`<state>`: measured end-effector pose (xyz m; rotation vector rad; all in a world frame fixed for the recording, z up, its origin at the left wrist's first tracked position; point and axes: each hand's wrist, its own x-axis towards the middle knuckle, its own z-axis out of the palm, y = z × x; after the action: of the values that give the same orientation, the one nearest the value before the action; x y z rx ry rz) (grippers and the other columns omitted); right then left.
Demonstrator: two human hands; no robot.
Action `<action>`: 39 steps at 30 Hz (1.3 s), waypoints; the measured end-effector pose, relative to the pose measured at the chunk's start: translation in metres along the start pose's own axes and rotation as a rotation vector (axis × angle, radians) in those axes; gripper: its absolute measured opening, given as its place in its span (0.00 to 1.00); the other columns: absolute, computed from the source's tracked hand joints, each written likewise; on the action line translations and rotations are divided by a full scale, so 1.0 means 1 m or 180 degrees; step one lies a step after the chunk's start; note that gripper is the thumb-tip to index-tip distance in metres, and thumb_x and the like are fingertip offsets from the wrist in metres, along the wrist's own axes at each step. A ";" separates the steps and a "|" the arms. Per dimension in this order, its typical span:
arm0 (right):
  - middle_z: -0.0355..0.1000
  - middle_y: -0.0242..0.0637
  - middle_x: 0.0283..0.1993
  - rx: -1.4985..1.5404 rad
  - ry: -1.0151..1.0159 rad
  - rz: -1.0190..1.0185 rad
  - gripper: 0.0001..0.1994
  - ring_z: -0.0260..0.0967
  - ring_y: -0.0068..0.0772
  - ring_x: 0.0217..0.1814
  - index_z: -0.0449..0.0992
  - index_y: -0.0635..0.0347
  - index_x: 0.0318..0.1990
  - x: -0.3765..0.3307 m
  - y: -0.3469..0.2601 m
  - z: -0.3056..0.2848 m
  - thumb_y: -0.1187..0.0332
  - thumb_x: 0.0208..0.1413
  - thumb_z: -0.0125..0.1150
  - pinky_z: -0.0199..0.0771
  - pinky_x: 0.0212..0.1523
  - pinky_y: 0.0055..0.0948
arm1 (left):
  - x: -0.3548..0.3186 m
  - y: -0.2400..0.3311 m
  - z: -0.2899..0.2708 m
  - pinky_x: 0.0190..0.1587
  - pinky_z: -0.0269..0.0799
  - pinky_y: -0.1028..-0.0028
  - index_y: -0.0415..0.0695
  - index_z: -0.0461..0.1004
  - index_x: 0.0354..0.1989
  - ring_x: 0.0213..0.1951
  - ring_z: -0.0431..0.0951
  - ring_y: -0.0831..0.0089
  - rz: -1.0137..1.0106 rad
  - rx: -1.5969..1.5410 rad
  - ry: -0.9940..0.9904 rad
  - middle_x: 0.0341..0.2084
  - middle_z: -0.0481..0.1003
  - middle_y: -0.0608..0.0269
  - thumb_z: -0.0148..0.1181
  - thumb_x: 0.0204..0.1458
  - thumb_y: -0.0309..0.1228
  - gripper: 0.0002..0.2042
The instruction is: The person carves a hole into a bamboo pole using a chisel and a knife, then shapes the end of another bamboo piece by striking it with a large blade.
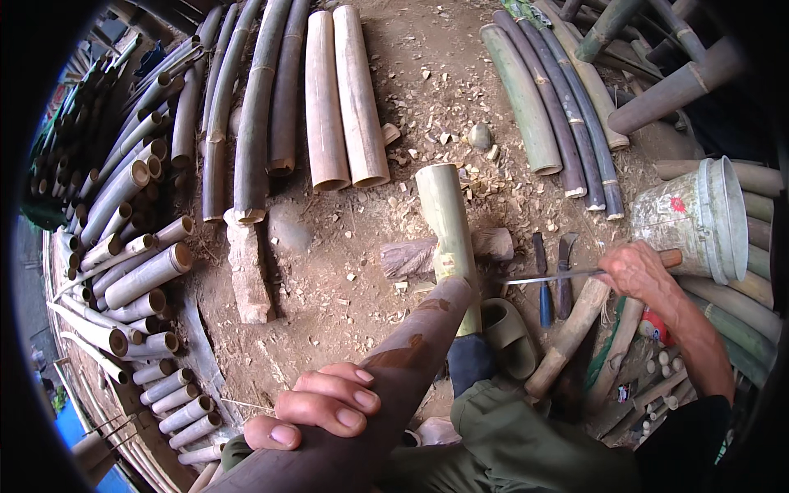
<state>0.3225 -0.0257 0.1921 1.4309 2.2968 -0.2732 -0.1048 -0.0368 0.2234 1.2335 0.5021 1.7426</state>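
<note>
My left hand (pixel 325 407) curls its fingers over a thick dark bamboo pole (pixel 394 353) that slants up from the lower edge. The pole's far end meets a pale green bamboo piece (pixel 446 218), which shows a notch and lies across a short log (pixel 411 257). In my right hand (pixel 637 269) is the wooden handle of a long, thin blade (pixel 546 277), seen edge-on. Its tip points left, close to the pole's end; whether they touch I cannot tell. A dark blue covering (pixel 470 361), apparently on my foot, is at the near end of the green piece.
An olive slipper (pixel 508 337), a blue-handled tool (pixel 543 283) and a hooked knife (pixel 565 275) lie right of the bamboo. A dirty white bucket (pixel 686 218) stands at right. Stacked bamboo (pixel 148 275) lines the left; long culms (pixel 357 99) lie ahead. Chips litter the dirt floor.
</note>
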 end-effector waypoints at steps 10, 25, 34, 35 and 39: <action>0.72 0.37 0.28 0.0732 0.0425 -0.0158 0.09 0.74 0.43 0.32 0.75 0.56 0.29 0.003 -0.025 0.072 0.63 0.50 0.67 0.76 0.33 0.41 | 0.013 -0.015 -0.018 0.48 0.71 0.52 0.45 0.57 0.58 0.42 0.76 0.53 0.0092 -0.0322 -0.0235 0.38 0.73 0.51 0.76 0.43 0.41 0.38; 0.70 0.47 0.43 0.3283 0.1135 0.1674 0.40 0.72 0.41 0.40 0.52 0.65 0.69 -0.041 -0.124 0.111 0.76 0.48 0.63 0.72 0.46 0.35 | 0.141 -0.216 -0.187 0.59 0.67 0.54 0.32 0.50 0.67 0.57 0.69 0.42 -0.1995 0.3986 0.0045 0.54 0.66 0.26 0.69 0.45 0.55 0.51; 0.69 0.36 0.39 0.3820 0.1643 0.1965 0.36 0.69 0.26 0.33 0.53 0.61 0.69 -0.054 -0.149 0.138 0.80 0.52 0.61 0.73 0.35 0.25 | 0.054 -0.198 -0.084 0.51 0.72 0.68 0.31 0.72 0.49 0.46 0.77 0.63 -0.1607 0.1674 0.0516 0.42 0.78 0.48 0.63 0.56 0.40 0.22; 0.69 0.36 0.39 0.4173 0.1716 0.2075 0.35 0.70 0.25 0.32 0.53 0.60 0.69 -0.060 -0.154 0.141 0.79 0.54 0.59 0.74 0.32 0.23 | 0.014 -0.197 -0.076 0.48 0.73 0.69 0.32 0.74 0.44 0.43 0.78 0.67 -0.2313 0.1543 0.0637 0.40 0.78 0.50 0.64 0.55 0.39 0.19; 0.70 0.37 0.42 0.4343 0.1359 0.2771 0.30 0.68 0.22 0.24 0.52 0.58 0.69 -0.075 -0.163 0.113 0.75 0.60 0.55 0.69 0.16 0.20 | -0.107 -0.168 0.007 0.37 0.74 0.69 0.38 0.74 0.32 0.32 0.79 0.66 -0.2446 0.1926 0.0301 0.28 0.77 0.53 0.61 0.54 0.30 0.07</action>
<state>0.2338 -0.2030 0.1162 3.1513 1.3035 -1.5094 -0.0157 -0.0453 0.0455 1.1242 1.4222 1.0077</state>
